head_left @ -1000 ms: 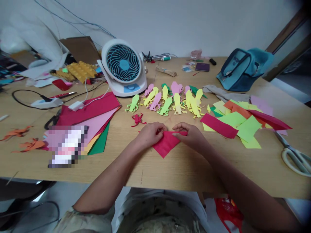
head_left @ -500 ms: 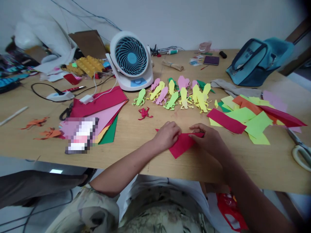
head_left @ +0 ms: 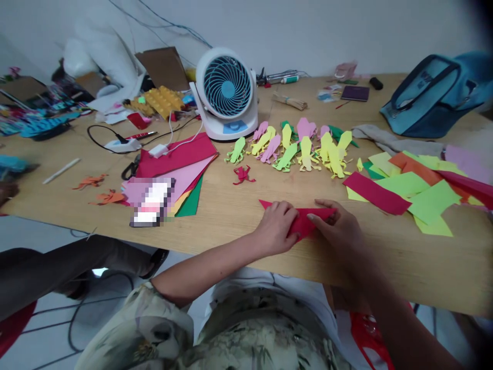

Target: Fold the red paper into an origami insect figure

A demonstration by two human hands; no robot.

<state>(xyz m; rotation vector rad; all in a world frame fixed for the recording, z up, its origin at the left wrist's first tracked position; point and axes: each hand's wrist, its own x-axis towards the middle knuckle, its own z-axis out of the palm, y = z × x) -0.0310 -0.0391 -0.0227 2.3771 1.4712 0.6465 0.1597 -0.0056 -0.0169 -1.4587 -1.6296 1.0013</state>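
A sheet of red paper (head_left: 307,222), folded into a triangle with its long edge away from me, lies at the table's front edge. Bent fingers of my left hand (head_left: 278,226) press on its left half and cover part of it; a pointed left corner sticks out beyond them. At the right corner, my right hand (head_left: 341,226) pinches the paper between thumb and fingers. Just beyond the hands sits a small red folded paper figure (head_left: 243,175). Behind that stand rows of yellow, green and pink paper figures (head_left: 305,151).
Cut paper pieces (head_left: 396,187) lie in a pile on the right. To the left are coloured sheets (head_left: 190,198), a phone (head_left: 152,203) and orange paper figures (head_left: 109,198). A fan (head_left: 227,90) and a blue bag (head_left: 427,97) stand farther back. Another person's hand (head_left: 7,191) shows at the left edge.
My view has turned left, bringing another person's hand in at the edge. My left hand has moved down over the red paper, hiding more of its lower part. The right hand keeps its corner.
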